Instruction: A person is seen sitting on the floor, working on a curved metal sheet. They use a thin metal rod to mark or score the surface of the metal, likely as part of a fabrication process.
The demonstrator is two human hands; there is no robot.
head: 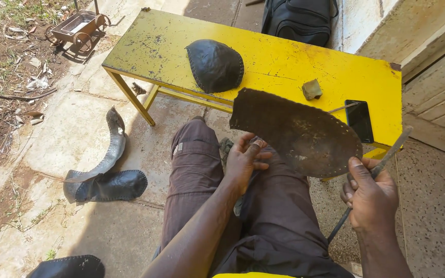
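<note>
The flat brown leather piece [297,133] with stitch holes round its rim hangs over the person's lap at centre frame, its lower left edge propped by the left hand [245,159], whose fingers spread loosely beneath it, while the right hand [369,193] at five o'clock pinches the rim and also wraps a thin metal tool [372,177]. Beyond, at twelve o'clock, the yellow worktop [284,62] carries a domed black leather piece [215,64], a small stone block [311,89] and a dark phone [359,120], with black leather scraps [104,177] on the floor at nine o'clock.
</note>
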